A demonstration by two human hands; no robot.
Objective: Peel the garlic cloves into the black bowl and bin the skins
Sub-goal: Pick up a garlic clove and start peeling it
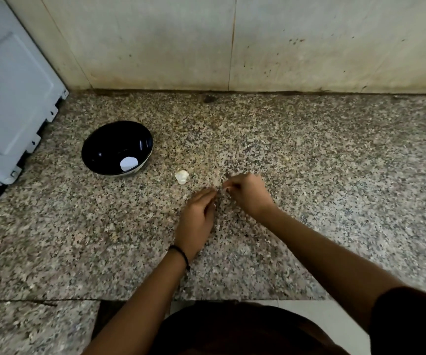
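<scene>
A black bowl (116, 147) stands on the speckled granite counter (309, 175) at the left, with a white patch low on its inner wall. A whitish piece of garlic (182, 176) lies on the counter to the right of the bowl. My left hand (197, 216) and my right hand (246, 193) meet just right of the garlic, fingertips close together. The right hand's fingers are curled and pinch something small and pale that is mostly hidden. The left hand's fingertips reach toward that same spot; what they hold is hidden.
A pale blue-grey appliance (9, 93) stands at the far left beside the bowl. A stained tiled wall (232, 42) backs the counter. The counter's front edge (206, 301) runs just in front of my body, with a step down at the lower left.
</scene>
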